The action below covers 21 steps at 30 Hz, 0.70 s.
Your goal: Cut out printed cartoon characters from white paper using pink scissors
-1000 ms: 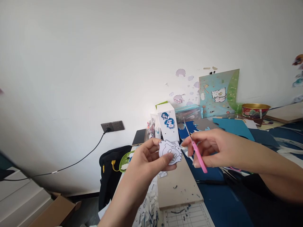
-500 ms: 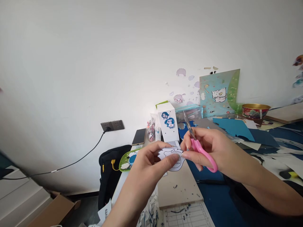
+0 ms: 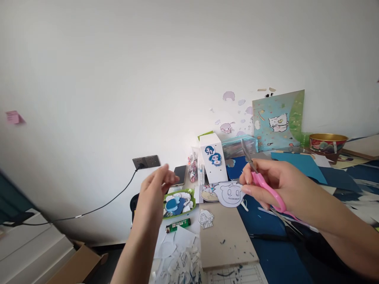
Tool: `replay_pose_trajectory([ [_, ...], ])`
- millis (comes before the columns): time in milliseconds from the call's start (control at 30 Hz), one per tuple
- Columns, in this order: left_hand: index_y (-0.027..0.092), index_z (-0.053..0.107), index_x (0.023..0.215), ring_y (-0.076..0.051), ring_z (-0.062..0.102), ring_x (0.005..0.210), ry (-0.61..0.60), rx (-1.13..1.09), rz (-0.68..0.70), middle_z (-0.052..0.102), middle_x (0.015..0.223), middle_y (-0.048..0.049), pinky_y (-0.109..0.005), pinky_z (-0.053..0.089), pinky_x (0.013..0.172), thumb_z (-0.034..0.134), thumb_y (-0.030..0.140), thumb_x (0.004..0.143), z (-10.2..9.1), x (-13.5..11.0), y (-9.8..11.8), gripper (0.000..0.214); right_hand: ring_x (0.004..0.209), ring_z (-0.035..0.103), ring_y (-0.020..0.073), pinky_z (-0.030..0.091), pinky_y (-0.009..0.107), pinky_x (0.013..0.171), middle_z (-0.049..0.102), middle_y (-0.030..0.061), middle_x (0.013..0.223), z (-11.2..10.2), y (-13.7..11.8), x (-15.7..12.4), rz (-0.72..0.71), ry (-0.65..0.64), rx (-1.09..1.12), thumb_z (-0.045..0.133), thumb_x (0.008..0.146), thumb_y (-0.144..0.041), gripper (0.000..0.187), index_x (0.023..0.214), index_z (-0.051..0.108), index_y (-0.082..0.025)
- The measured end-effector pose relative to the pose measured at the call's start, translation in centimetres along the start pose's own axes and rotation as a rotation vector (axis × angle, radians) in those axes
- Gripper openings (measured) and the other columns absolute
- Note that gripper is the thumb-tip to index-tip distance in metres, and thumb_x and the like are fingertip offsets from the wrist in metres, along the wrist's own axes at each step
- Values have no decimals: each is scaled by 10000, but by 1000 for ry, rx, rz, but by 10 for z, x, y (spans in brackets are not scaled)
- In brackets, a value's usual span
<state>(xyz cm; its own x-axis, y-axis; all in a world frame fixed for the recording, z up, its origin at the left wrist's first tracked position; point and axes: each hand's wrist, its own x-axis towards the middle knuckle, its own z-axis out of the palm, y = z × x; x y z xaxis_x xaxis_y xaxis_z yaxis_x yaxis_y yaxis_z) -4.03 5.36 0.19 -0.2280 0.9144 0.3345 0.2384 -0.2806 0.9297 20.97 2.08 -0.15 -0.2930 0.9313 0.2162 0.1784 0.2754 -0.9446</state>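
My right hand is closed round pink-handled scissors, blades pointing up and away. A white paper cut-out of a cartoon face hangs at that hand's fingertips, above the grey board; it looks pinched by them. My left hand is raised to the left of the cut-out, apart from it, fingers loosely spread and holding nothing. Below it lie a green-edged sticker and a green lighter.
A white box with blue stickers, a phone and pens stand by the wall. Paper scraps pile up at the near desk edge. Blue sheets, a gold bowl and a picture are on the right. A cable runs from the wall socket.
My left hand has let go of the cut-out and swung left, opening. The cut-out now sits at my right hand's fingertips. The view shifted slightly down.
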Motion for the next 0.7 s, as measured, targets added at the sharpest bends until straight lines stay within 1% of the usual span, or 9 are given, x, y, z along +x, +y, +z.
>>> replay_pose_trajectory([
  [33, 182, 576, 641, -162, 640, 788, 45, 45, 1, 613, 729, -8, -328, 537, 837, 447, 384, 971, -4, 17, -7, 408, 497, 399, 79, 315, 218, 486, 473, -80, 622, -6, 2, 0, -9, 32, -13, 660, 860, -268, 186, 753, 514, -226],
  [67, 164, 629, 784, -177, 652, 849, 84, 102, -6, 654, 846, -28, -361, 542, 837, 446, 376, 984, -7, 36, -16, 345, 495, 398, 81, 314, 216, 482, 472, -80, 614, -11, 3, 0, -24, 63, -26, 671, 852, -287, 196, 748, 515, -229],
  [100, 142, 642, 942, -198, 657, 882, 140, 170, -24, 669, 962, -54, -399, 550, 800, 512, 360, 966, -8, 55, -26, 255, 499, 402, 87, 319, 214, 482, 462, -81, 596, -17, 5, 0, -42, 91, -39, 676, 847, -305, 198, 749, 519, -235],
  [167, 158, 603, 1177, -233, 655, 970, 176, 323, -76, 645, 1169, -91, -435, 554, 814, 596, 315, 932, -3, 91, -49, 291, 508, 401, 100, 333, 212, 484, 440, -82, 563, -25, 7, 0, -65, 123, -67, 666, 852, -338, 184, 763, 533, -249],
  [267, 172, 581, 1231, -250, 645, 1021, 142, 553, -181, 618, 1239, -101, -457, 549, 844, 608, 286, 926, 15, 130, -87, 327, 501, 371, 104, 324, 205, 471, 421, -79, 550, -33, 7, 2, -63, 130, -112, 643, 858, -357, 168, 765, 544, -258],
  [367, 170, 579, 1236, -255, 640, 1031, 97, 739, -265, 613, 1248, -104, -465, 548, 848, 610, 292, 925, 37, 149, -121, 335, 505, 388, 99, 325, 199, 462, 473, -62, 614, -35, 6, 4, -64, 164, -166, 659, 825, -365, 188, 733, 541, -251],
  [467, 170, 579, 1238, -257, 638, 1036, 68, 880, -310, 611, 1252, -104, -468, 546, 851, 609, 297, 925, 53, 160, -146, 338, 500, 400, 101, 338, 205, 445, 514, -41, 670, -35, 6, 4, -45, 197, -199, 650, 815, -389, 205, 715, 537, -251],
  [567, 171, 576, 1243, -260, 635, 1045, 71, 987, -338, 607, 1259, -106, -472, 543, 857, 608, 301, 926, 62, 171, -163, 344, 555, 434, 132, 342, 216, 437, 510, -24, 696, -35, 8, 2, -58, 232, -240, 635, 815, -388, 181, 718, 545, -265],
  [700, 172, 573, 1247, -263, 632, 1050, 89, 1069, -374, 604, 1264, -108, -475, 541, 860, 607, 304, 926, 66, 180, -173, 349, 586, 434, 144, 344, 232, 451, 500, -23, 716, -34, 11, 3, -60, 225, -273, 618, 817, -355, 134, 732, 549, -279],
])
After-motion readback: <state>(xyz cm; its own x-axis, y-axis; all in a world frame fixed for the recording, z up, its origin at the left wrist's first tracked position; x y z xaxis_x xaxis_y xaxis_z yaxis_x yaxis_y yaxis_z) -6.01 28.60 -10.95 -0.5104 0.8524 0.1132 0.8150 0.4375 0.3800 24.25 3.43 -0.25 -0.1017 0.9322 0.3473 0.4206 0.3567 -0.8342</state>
